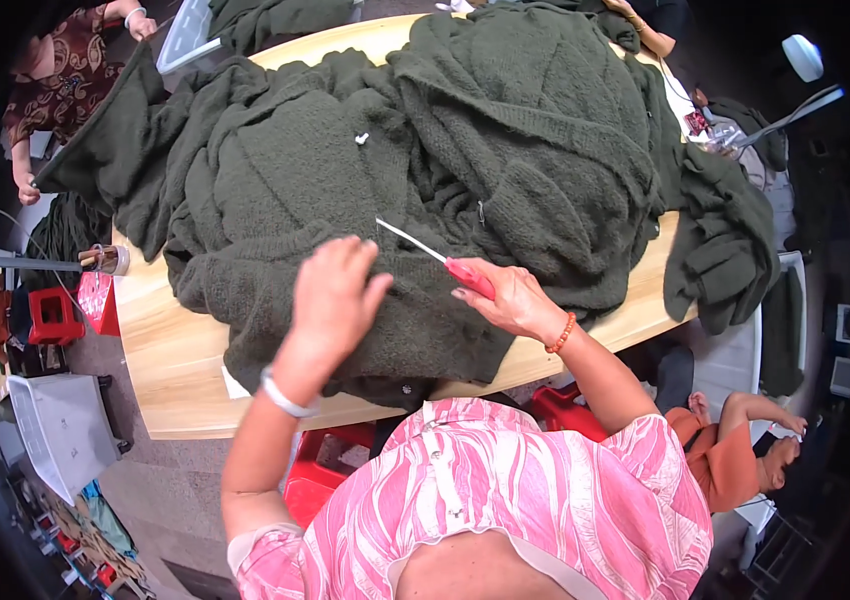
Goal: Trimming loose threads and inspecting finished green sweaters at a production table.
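Dark green knit garments (285, 180) lie heaped over a pale wooden table (160, 370). My left hand (337, 292) rests over the near edge of the knit, thumb apart from the fingers, holding nothing that I can see. In my right hand (520, 303) is a slim tool with a red handle (470, 276) and a thin pale metal end; whether it is a pair of scissors or a hook I cannot tell. Its tip points up and left, over the knit just past my left hand. A small white scrap (361, 139) sits on the garment beyond.
At the far left a person in a patterned top (75, 75) holds part of the dark knit. Someone in orange (725, 450) sits at the right. A small jar of sticks (110, 260) stands at the table's left edge. A white bin (65, 430) and red stool (55, 315) are left.
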Motion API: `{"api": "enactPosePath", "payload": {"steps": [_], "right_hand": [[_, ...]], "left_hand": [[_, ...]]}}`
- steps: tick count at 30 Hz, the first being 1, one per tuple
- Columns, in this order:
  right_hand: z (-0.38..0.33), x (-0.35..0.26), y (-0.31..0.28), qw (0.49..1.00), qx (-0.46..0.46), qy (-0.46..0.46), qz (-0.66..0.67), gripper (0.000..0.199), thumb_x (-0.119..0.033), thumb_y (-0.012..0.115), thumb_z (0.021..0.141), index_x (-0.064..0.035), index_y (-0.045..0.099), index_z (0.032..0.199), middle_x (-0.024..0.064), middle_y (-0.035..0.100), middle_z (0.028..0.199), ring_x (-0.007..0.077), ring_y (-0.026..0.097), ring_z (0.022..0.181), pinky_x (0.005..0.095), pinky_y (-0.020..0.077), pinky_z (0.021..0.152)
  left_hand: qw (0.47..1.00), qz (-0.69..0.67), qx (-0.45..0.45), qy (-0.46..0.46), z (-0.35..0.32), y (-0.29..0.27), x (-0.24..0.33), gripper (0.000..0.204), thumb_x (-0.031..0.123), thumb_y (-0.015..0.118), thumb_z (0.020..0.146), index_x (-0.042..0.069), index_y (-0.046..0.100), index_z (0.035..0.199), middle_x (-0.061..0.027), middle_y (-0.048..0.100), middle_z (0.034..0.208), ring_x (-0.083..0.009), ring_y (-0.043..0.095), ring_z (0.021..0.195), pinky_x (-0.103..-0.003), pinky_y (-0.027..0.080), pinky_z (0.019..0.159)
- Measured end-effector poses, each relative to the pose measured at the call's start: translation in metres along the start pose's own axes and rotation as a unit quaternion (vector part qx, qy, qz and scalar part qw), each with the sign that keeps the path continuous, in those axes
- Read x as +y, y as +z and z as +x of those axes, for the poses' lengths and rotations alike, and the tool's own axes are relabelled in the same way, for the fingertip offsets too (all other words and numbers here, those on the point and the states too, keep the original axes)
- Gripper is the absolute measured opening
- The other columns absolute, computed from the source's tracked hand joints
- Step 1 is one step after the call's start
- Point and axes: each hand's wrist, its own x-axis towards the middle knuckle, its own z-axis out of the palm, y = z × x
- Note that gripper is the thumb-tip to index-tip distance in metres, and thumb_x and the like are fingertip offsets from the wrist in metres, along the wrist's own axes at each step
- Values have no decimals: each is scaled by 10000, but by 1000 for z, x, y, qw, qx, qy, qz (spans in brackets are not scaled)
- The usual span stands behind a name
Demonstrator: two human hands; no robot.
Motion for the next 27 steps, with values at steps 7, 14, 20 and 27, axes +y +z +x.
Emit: {"api": "enactPosePath", "payload": {"steps": [7,14,20,27], "right_hand": [[-33,-17,-19,988,-126,1,-87,328,-339,650,893,-99,624,1114,182,685,812,380,673,803,480,523,724],[-8,-23,4,990,-79,-62,-101,313,-348,641,896,-74,629,1046,190,655,737,397,659,766,494,507,691],[-48,-15,-17,977,-158,-17,-139,294,-326,645,889,-45,610,969,182,667,764,382,667,809,487,513,715],[-76,-8,-16,984,-111,13,-142,287,-327,634,900,-76,602,1035,187,669,764,386,669,785,490,501,722]], "left_hand": [[990,119,-51,-52,-61,68,-18,425,244,718,825,88,643,1213,-108,514,1419,-385,388,1362,-577,223,1142],[990,103,-83,-43,-52,66,-17,419,247,742,809,138,657,1205,-106,422,1492,-432,337,1371,-635,180,1139],[991,107,-65,-40,-58,68,-14,459,264,719,832,134,628,1263,-124,434,1481,-429,332,1380,-631,159,1147],[990,71,-121,5,-72,76,34,540,337,702,829,109,585,1305,-172,438,1470,-376,317,1417,-617,125,1165]]}}
